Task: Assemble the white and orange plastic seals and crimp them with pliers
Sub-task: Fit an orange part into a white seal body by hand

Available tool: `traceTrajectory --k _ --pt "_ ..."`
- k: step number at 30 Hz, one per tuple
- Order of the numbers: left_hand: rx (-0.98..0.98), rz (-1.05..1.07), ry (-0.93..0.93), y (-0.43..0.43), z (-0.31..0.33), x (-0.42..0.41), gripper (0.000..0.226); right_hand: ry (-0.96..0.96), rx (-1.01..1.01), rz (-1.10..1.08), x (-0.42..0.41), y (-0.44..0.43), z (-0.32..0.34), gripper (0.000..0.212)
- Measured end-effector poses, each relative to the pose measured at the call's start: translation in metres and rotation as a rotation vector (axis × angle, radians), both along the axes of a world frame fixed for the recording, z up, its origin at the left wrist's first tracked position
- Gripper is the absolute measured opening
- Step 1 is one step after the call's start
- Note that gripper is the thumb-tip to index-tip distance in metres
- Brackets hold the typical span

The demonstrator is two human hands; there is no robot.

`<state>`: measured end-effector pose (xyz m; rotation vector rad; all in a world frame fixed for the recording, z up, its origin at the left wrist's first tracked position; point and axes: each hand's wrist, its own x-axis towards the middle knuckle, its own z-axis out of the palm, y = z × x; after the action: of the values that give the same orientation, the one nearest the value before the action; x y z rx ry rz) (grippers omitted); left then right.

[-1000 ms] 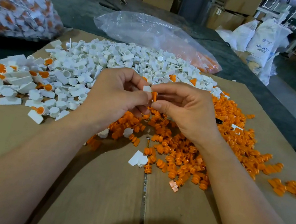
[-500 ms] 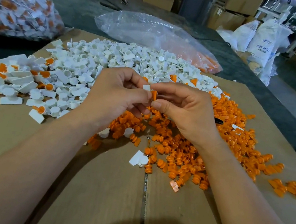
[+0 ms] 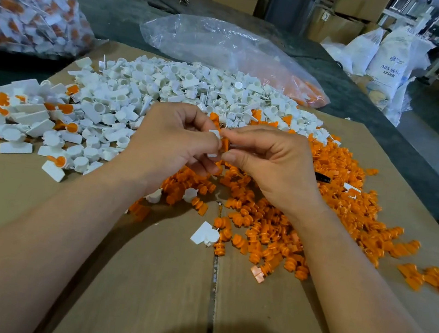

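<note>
Dark table [image 3: 121, 15] with flattened cardboard [image 3: 136, 282], heaped white parts [image 3: 167, 86] and orange parts [image 3: 338, 191], clear bag [image 3: 217, 42] behind

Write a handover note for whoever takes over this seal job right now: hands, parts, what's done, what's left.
Left hand: pinches a white seal body.
Right hand: pinches an orange insert against that body. I cannot tell whether it is fully seated.
Parts: the white pile is at the far side of the cardboard, and the orange pile is to the right.
Done: a few assembled seals lie at the left.
Left: finish this one, work through both piles, then crimp. No pliers are plainly in view.
</note>
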<state>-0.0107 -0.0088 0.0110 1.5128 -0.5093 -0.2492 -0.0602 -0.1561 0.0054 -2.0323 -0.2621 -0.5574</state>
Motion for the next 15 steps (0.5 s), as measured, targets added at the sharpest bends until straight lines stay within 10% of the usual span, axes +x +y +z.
traceTrajectory --k 8,15 --pt "-0.091 -0.009 0.114 0.002 -0.002 0.005 0.018 0.159 -0.014 -0.133 -0.005 -0.014 0.016 0.043" --pt "-0.190 0.018 0.194 0.006 -0.001 0.010 0.019 0.622 -0.561 -0.414 -0.007 -0.063 0.023 0.068"
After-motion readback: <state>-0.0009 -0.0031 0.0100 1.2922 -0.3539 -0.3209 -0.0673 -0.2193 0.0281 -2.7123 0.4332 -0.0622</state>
